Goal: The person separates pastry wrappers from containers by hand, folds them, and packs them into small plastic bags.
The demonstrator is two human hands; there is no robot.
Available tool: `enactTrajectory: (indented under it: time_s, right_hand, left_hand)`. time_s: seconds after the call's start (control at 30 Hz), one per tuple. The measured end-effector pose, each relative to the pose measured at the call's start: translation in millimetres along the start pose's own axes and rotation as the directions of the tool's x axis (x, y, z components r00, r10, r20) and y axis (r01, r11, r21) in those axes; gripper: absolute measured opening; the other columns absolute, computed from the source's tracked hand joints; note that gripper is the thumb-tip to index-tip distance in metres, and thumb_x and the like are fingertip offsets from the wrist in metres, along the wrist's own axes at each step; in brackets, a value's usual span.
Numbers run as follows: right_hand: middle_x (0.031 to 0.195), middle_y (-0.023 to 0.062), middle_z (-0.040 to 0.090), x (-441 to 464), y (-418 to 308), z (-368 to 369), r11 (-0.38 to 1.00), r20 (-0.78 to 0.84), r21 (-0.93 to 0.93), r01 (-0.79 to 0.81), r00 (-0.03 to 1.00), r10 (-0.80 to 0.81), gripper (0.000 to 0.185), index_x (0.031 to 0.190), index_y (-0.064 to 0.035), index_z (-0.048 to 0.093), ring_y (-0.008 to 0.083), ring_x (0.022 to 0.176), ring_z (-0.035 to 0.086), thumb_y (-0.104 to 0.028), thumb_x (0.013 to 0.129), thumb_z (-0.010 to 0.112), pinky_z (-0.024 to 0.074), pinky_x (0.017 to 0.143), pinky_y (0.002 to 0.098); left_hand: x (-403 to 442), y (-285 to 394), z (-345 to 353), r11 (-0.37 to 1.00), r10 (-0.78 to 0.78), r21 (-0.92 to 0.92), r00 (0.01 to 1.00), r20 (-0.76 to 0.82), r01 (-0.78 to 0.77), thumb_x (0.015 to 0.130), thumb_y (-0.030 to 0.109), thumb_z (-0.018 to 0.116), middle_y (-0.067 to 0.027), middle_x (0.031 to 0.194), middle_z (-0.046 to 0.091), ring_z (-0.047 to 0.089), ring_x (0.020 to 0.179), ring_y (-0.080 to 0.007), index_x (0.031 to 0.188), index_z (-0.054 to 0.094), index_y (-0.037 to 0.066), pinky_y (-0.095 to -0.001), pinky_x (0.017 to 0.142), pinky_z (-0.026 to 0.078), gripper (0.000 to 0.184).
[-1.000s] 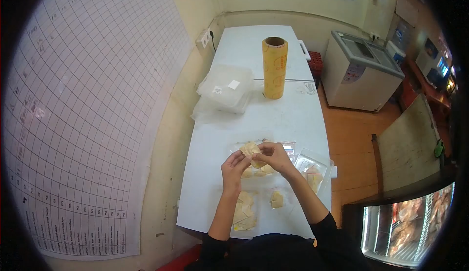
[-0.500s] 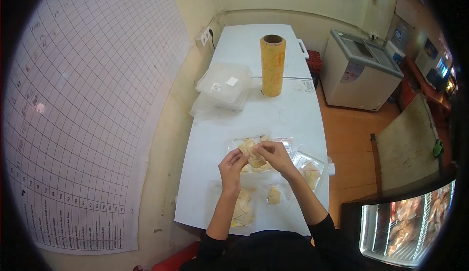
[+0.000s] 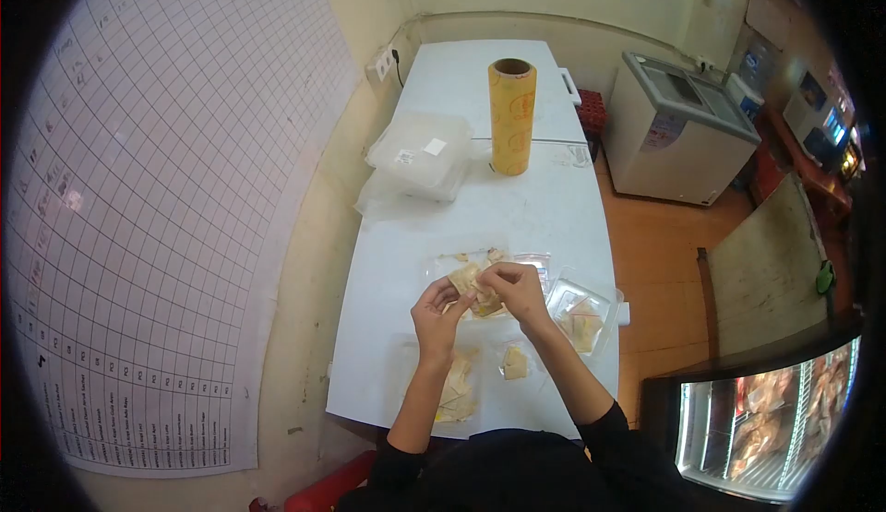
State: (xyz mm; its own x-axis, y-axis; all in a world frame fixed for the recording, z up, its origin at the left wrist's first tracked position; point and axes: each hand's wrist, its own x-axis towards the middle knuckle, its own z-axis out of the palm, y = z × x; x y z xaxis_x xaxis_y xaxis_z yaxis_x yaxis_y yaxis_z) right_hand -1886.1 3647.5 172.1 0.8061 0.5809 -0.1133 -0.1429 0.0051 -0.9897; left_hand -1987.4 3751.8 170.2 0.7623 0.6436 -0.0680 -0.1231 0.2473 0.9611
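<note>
My left hand (image 3: 434,318) and my right hand (image 3: 519,295) meet over the white table, pinching a pale yellow, flat food piece (image 3: 464,279) between them. Beneath them lies a clear tray (image 3: 436,265) with more such pieces, partly hidden by my fingers. Closer to me, another heap of flat pieces (image 3: 459,387) rests in clear plastic, half behind my left forearm. A small clear bag with one piece (image 3: 514,362) lies between my forearms. At right, an open clear container (image 3: 604,304) holds bagged pieces (image 3: 582,329).
A tall yellow roll of wrap (image 3: 512,120) stands upright farther back on the table (image 3: 544,203). Stacked translucent containers (image 3: 420,157) sit at its left. Flat plastic packets (image 3: 533,261) lie beyond my right hand. A wall chart is on the left; a chest freezer (image 3: 683,134) stands beyond the table.
The view has shifted slightly. Both hands stay over the tray on the same flat piece, with only small finger movement.
</note>
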Motion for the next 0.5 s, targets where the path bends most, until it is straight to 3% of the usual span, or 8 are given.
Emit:
enactTrajectory:
  time_s: [0.1,0.3,0.5]
  right_hand:
    - [0.064,0.0000,0.061,-0.4,-3.0,0.6,0.998,-0.032,0.038,-0.047,0.998,0.049,0.018,0.074,0.0010,0.069,0.0049,0.060,0.051,-0.015,0.081,0.067,0.0395,0.055,0.0214]
    - [0.065,0.0029,0.064,0.4,1.9,4.5,0.997,0.030,-0.046,0.057,0.998,-0.056,0.020,0.076,0.0003,0.069,0.0062,0.060,0.056,-0.019,0.079,0.071,0.0438,0.056,0.0212]
    - [0.068,0.0041,0.066,-3.4,1.9,6.5,0.998,0.019,-0.037,0.050,0.999,-0.050,0.021,0.078,0.0008,0.070,0.0073,0.065,0.059,-0.020,0.080,0.071,0.0463,0.060,0.0212]
  left_hand:
    - [1.2,-3.8,-3.3,1.000,-0.021,-0.020,1.000,-0.005,0.020,0.075,0.001,0.073,-0.0099,0.096,0.065,0.060,0.088,-0.0133,0.107,0.059,-0.005,-0.0264,0.083,0.049,0.036]
    - [-2.0,-0.2,-3.0,1.000,-0.017,-0.016,1.000,0.003,0.017,0.075,0.001,0.073,-0.0100,0.095,0.065,0.061,0.088,-0.0137,0.108,0.060,-0.005,-0.0264,0.083,0.048,0.035]
    - [-3.0,-7.3,-5.6,1.000,-0.015,-0.007,1.000,-0.019,0.014,0.075,-0.001,0.072,-0.0103,0.096,0.065,0.061,0.089,-0.0147,0.108,0.059,-0.006,-0.0269,0.083,0.049,0.036]
